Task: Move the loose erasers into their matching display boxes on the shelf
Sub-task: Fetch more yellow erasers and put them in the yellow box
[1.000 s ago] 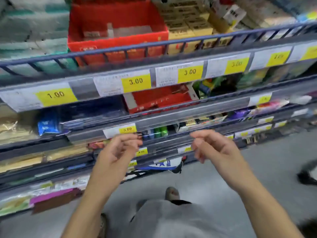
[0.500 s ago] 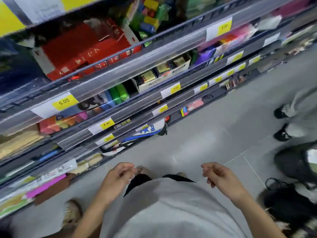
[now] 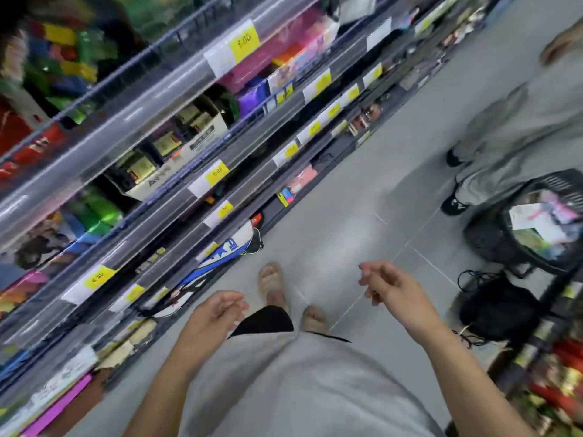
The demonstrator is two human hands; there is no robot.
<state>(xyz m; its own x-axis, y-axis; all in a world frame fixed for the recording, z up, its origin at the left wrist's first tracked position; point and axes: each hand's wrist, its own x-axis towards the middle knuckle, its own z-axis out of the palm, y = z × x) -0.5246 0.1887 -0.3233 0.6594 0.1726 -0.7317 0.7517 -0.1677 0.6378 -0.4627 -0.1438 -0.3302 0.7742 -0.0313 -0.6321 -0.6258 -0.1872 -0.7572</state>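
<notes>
Colour: yellow price tags (image 3: 217, 176) run down the shelf (image 3: 176, 99) edges, and that is the sharpest thing we get; the rest is smeared by motion.
Erasers: we cannot pick out a loose eraser anywhere, neither in our hands nor on the tiers.
Display boxes: a pale carton (image 3: 176, 167) with dark and gold packs sits on a middle tier, up and to our left; whether it holds erasers we cannot tell.
Left hand (image 3: 214, 315): low over our lap, fingers loosely curled, nothing held that we can see.
Right hand (image 3: 391, 287): out over the grey floor (image 3: 347, 184), fingers loosely bent, grip slack and empty too.
Which way: the shelving lies to our left and runs diagonally away up the frame, so our left hand is the nearer one; the right is well apart from it.
Next move, our guess: look back up at the tiers and find a stray piece before either hand reaches.
Around us: a black basket (image 3: 485, 234) of goods stands at right, another person's legs (image 3: 492, 146) beside it, and our sandalled feet (image 3: 273, 283) below.
</notes>
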